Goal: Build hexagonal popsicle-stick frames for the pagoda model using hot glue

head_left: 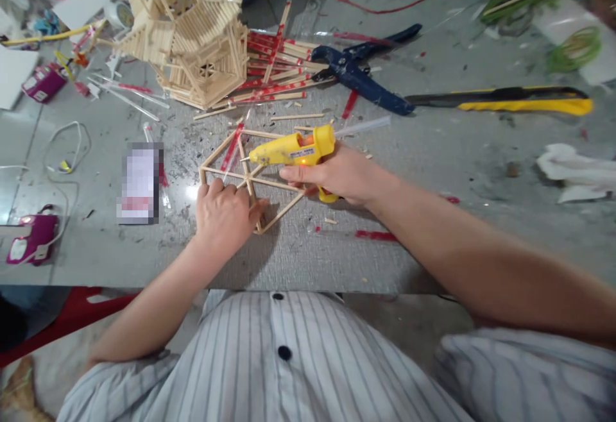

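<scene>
My right hand [344,175] is wrapped round the grip of a yellow hot glue gun [283,149], with a clear glue stick [366,127] poking out of its back end. An orange light glows on the gun. Its nozzle points left, just over the middle of a hexagonal frame of thin wooden sticks [272,183] with spokes meeting at a hub. My left hand [225,213] grips the near left side of this frame with curled fingers, which hide part of it. A red-and-clear wrapper strip [233,147] lies across the frame's far left part.
Behind stands a tiered wooden stick pagoda model [202,43], beside a heap of red-wrapped chopsticks [276,69]. Blue-handled cutters [360,69] and a yellow-black utility knife [524,101] lie at the back right. A phone-like object [139,183], blurred out, is at left, near a purple box [33,239] with a white cable.
</scene>
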`<action>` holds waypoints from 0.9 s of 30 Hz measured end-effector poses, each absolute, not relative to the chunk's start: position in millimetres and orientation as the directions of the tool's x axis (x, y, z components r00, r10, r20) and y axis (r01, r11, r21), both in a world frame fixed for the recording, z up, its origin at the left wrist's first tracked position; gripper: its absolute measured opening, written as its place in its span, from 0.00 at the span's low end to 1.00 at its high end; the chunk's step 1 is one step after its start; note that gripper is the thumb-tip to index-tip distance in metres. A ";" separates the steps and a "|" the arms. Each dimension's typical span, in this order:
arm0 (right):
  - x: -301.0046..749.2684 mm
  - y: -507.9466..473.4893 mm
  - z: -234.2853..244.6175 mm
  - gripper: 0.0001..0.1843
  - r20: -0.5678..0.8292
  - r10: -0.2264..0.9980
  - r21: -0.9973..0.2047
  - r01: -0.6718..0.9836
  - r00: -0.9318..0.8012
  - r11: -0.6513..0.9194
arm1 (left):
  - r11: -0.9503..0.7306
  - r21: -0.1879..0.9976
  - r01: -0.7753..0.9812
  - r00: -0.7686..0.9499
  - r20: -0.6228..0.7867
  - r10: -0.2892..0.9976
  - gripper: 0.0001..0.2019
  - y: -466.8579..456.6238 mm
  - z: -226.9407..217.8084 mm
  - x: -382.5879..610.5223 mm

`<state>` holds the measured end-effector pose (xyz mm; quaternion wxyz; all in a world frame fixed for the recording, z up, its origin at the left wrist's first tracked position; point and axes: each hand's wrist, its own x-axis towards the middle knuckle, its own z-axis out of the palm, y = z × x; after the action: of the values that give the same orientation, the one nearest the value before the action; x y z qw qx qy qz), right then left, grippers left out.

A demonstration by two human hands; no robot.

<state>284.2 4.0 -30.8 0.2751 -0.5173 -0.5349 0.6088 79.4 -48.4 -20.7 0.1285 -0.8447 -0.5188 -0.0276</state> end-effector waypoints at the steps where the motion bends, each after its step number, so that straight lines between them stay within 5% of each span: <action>1: 282.3 1.8 -28.7 0.11 -0.363 0.880 -0.929 0.189 -0.305 -0.318 | -0.400 -0.189 0.897 0.429 0.157 0.889 0.18 -48.3 -20.7 81.9; 8: 276.6 -1.9 -25.5 0.06 -0.417 0.861 -0.899 -0.004 -0.289 -0.437 | -0.203 -0.200 0.958 0.193 -0.068 0.979 0.16 -48.1 -17.0 94.8; 27: 274.8 2.5 -25.1 0.08 -0.438 0.850 -0.888 -0.008 -0.293 -0.460 | -0.169 -0.274 0.947 0.140 -0.124 0.982 0.19 -40.7 -17.3 98.5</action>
<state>274.8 2.5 -25.1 0.3116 -0.5063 -0.4158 0.6882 98.5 -40.7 -17.3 0.0647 -0.7522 -0.6412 0.1377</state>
